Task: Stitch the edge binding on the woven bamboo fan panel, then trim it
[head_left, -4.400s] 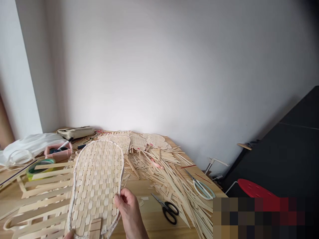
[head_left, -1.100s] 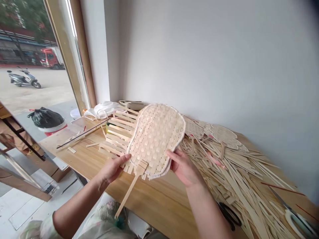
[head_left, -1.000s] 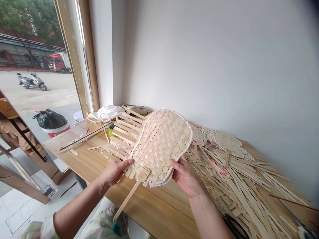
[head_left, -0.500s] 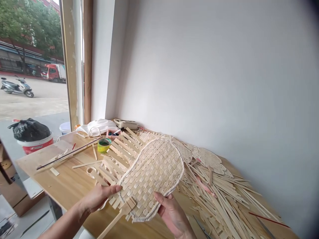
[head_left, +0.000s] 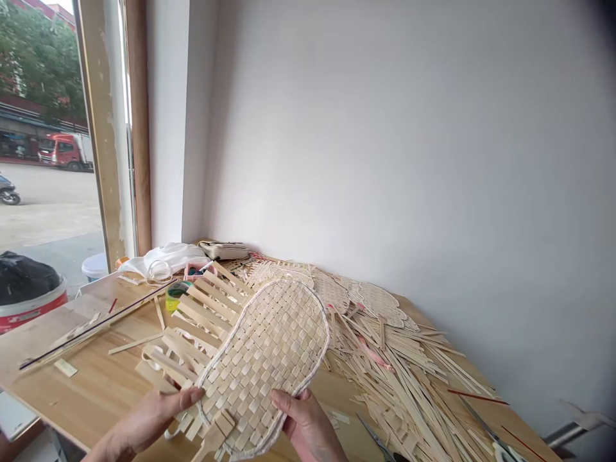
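A woven panel [head_left: 269,353] of pale flat strips, rounded in outline and edged with a white cord, is held tilted above the table. Uncut strip ends [head_left: 209,314] fan out past its left edge. My left hand [head_left: 151,410] grips the lower left edge, thumb on top, its other fingers mostly hidden beneath. At the lower right edge, my right hand [head_left: 308,420] pinches the panel between thumb and fingers. A narrow wooden piece [head_left: 216,436] crosses the panel's bottom left corner; how it is fixed there I cannot tell.
Loose strips [head_left: 409,385] cover the table's right side, with scissors [head_left: 378,443] at the front. More woven pieces [head_left: 380,303] lie along the wall. On the left are a yellow-green tape roll [head_left: 174,296], a pink box [head_left: 196,271] and a white cloth [head_left: 161,260].
The camera view has turned right, so the scene sits further left. Both hands keep their hold on the woven panel, which appears lower and further left. A second pair of scissors shows at bottom right.
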The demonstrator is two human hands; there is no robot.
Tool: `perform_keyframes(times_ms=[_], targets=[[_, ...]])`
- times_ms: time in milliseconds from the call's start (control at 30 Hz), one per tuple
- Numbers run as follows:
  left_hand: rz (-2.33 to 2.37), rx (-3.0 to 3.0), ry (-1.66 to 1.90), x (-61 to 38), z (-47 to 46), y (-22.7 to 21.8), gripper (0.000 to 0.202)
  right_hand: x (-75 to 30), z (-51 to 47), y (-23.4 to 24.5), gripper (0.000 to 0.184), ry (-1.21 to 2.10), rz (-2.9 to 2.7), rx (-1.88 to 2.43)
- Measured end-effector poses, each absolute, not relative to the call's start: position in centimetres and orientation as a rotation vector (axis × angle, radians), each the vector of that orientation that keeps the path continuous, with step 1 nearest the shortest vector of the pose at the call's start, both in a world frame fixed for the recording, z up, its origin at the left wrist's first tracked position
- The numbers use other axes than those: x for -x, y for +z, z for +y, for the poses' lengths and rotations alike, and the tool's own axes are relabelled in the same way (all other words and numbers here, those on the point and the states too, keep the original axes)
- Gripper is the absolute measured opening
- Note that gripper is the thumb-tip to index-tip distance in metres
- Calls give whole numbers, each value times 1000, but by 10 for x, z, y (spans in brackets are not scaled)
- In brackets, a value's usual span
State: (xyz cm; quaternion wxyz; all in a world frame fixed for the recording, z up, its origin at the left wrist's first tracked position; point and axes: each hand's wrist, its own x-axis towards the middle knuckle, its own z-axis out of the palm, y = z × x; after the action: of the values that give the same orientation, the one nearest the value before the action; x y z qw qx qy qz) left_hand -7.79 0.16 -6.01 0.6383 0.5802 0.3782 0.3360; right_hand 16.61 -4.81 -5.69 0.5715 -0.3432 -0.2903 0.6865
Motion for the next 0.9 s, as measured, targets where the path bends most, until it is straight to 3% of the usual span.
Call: perform_keyframes(times_ms=[333,567,900], targets=[[843,-1164,841,71,-5,-52,32,-158,-58,-47,48,1493,-610,914],[888,-1118,885,65,-4,-56,32,-160,-54,-57,34,1416,-575,1015],[760,-842,941,52,-3,-50,28,-151,-48,-44,54,1360,-577,1019]])
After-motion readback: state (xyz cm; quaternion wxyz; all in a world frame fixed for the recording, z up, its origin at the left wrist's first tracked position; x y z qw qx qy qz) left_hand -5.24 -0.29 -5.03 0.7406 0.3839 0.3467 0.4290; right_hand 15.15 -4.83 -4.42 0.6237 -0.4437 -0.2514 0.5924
